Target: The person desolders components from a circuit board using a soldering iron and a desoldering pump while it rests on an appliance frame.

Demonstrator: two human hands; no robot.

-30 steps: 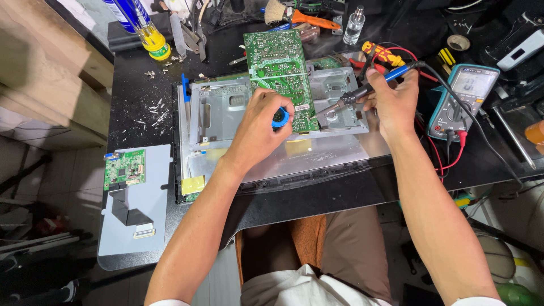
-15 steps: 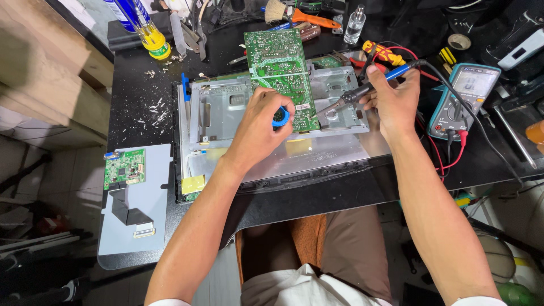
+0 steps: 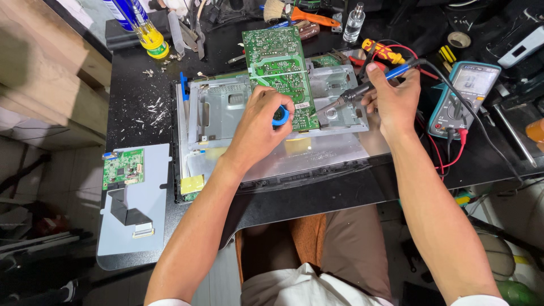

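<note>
A green circuit board (image 3: pixel 276 65) lies solder side up on the grey metal back of an opened monitor (image 3: pixel 226 110). My left hand (image 3: pixel 258 127) rests at the board's lower edge, fingers closed around a small blue round tool (image 3: pixel 280 115). My right hand (image 3: pixel 391 96) grips a soldering iron (image 3: pixel 362 89) with a blue and black handle; its tip points down-left and sits at the board's lower right corner. The iron's black cord runs off to the right.
A teal multimeter (image 3: pixel 463 97) with red and black leads lies at the right. A small green board (image 3: pixel 123 168) with a flat cable sits on a grey panel at the left. Screwdrivers, a clear bottle (image 3: pixel 353 22), a spray can (image 3: pixel 141 25) and debris crowd the back.
</note>
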